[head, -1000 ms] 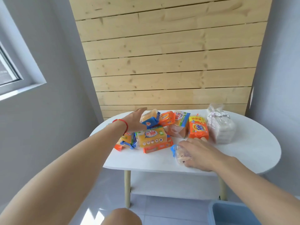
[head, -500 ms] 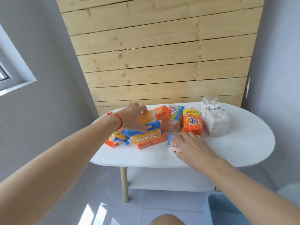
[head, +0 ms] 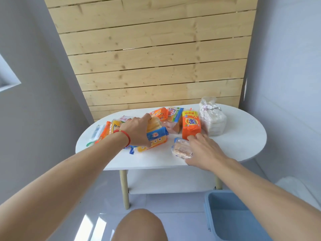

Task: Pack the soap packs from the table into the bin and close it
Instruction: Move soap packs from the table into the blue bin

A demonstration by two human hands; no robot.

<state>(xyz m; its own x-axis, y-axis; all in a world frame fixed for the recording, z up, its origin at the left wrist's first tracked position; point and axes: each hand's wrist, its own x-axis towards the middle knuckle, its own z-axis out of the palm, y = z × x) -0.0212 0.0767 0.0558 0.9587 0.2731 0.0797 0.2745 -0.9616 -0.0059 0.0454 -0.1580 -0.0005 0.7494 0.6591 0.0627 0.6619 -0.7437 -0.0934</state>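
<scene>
Since 0.5 s ago, our left hand (head: pixel 139 131) has closed around the blue-yellow pack (head: pixel 156 132); our right hand (head: pixel 205 150) lies spread, fingers open, on the clear pack (head: pixel 181 148).

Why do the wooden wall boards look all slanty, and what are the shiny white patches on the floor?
Head view: the wide-angle lens bends things, so the wooden wall leans and the arms look huge near the edges. The floor patches are bright glare on glossy tiles. The bin is cut off at the frame's bottom.
</scene>
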